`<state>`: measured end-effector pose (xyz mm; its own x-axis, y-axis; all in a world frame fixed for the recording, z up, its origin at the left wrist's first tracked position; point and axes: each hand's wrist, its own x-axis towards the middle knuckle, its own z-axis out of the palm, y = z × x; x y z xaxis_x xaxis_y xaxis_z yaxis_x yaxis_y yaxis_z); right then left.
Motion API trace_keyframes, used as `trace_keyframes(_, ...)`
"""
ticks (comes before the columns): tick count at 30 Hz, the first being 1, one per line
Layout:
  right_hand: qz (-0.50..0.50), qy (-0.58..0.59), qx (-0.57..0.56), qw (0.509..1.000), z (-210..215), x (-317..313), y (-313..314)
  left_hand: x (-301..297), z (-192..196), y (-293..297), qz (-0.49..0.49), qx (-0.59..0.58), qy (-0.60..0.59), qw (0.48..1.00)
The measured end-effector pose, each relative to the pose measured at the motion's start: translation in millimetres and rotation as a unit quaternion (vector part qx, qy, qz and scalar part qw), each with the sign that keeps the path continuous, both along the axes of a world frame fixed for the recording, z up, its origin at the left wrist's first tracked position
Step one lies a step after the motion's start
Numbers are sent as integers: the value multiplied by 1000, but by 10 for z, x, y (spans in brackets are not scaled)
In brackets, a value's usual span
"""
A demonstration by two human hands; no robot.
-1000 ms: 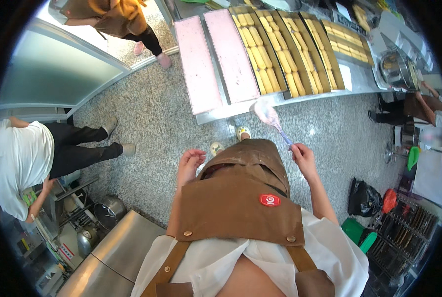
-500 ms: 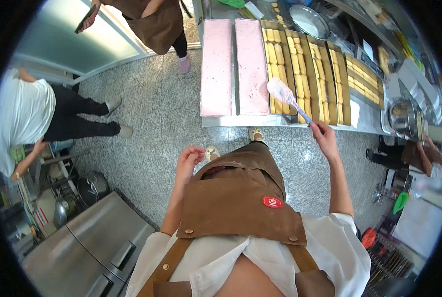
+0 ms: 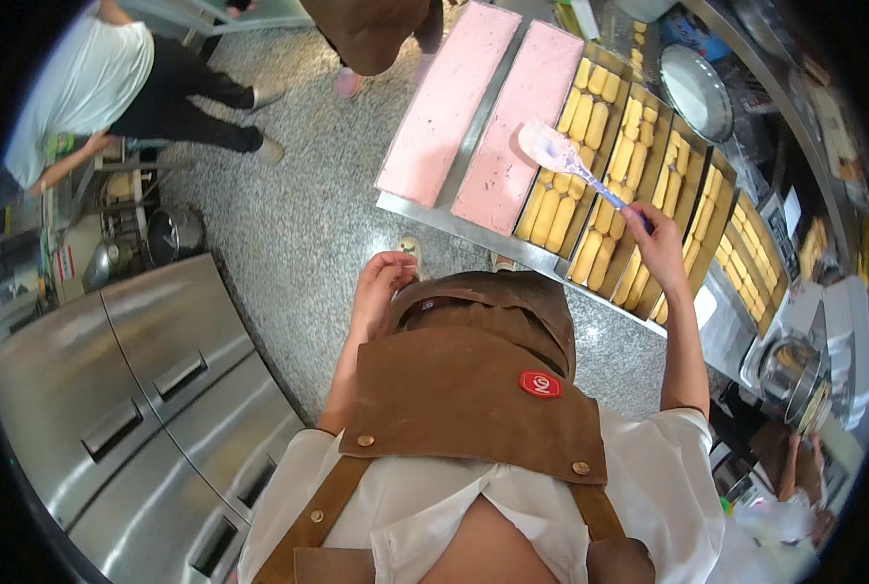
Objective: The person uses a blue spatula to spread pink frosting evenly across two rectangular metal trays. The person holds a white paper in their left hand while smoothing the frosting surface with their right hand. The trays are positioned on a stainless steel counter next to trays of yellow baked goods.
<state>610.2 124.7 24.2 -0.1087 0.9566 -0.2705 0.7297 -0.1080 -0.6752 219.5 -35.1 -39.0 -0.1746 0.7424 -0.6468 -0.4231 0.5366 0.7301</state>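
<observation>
My right hand is closed round the handle of a spatula. The spatula's broad blade is smeared with pink cream and hovers over the trays, at the edge of the second pink one. Two long trays are filled level with pale pink cream. To their right stand several long trays holding rows of yellow sponge fingers. My left hand is held before my apron, its fingers loosely bent with nothing seen in them.
The trays stand on a steel table. Behind them are a round metal pan and a shelf edge. A metal bowl stands at the right. Steel drawers are at lower left. Other people stand at far left, top and lower right.
My view has turned to the right, so the table now slants. My right hand still holds the spatula over the trays. My left hand stays near my apron.
</observation>
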Motion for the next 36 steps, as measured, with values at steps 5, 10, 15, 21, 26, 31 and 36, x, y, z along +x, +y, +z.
trace_keyframes(5,138,-45,24,989,30,113,488,344,1,-140,70,-6,-16,997)
trace_keyframes(10,305,-115,13,945,142,-126,1053,652,-59,-399,125,-20,-9,992)
trace_keyframes(15,461,-94,74,879,76,-424,1468,894,-106,-674,179,-24,-19,983)
trace_keyframes(21,534,-117,51,836,171,-941,1597,1013,-70,-818,238,-33,-12,971)
trace_keyframes(26,582,-126,84,799,123,-1122,1728,1077,-72,-895,271,-27,-18,962)
trace_keyframes(31,605,-106,81,785,82,-1228,1840,1094,-91,-933,277,-26,-15,960)
trace_keyframes(36,630,-107,109,762,46,-1316,1975,1106,-115,-910,278,-17,-27,960)
